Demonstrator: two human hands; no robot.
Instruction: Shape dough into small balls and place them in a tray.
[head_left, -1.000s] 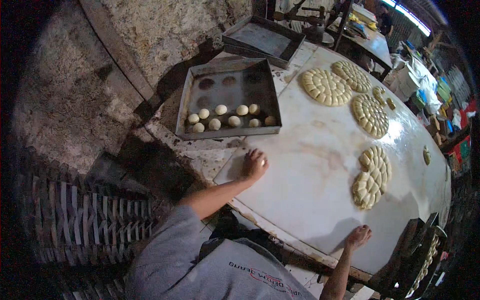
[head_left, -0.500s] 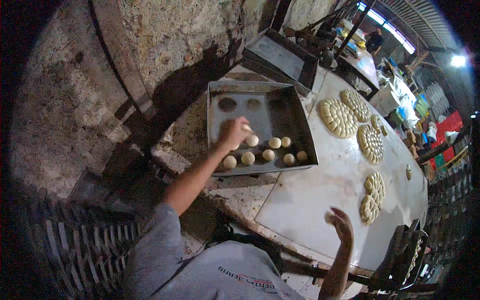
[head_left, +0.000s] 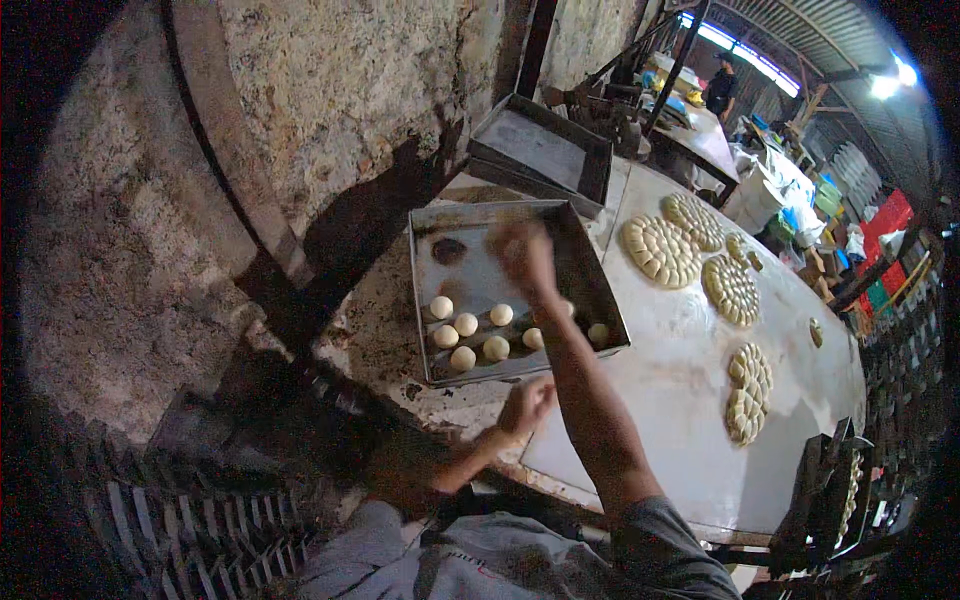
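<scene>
Head view | square dark-grey metal tray [head_left: 475, 282] looks partly filled: round pale dough balls [head_left: 496, 348] across its near half, far half seemingly left | right hand [head_left: 526, 254] blurred over far half, cannot tell its grip, balls nearer the person | left hand [head_left: 527, 405] curled just outside near rim, contents hidden, balls beyond it
</scene>
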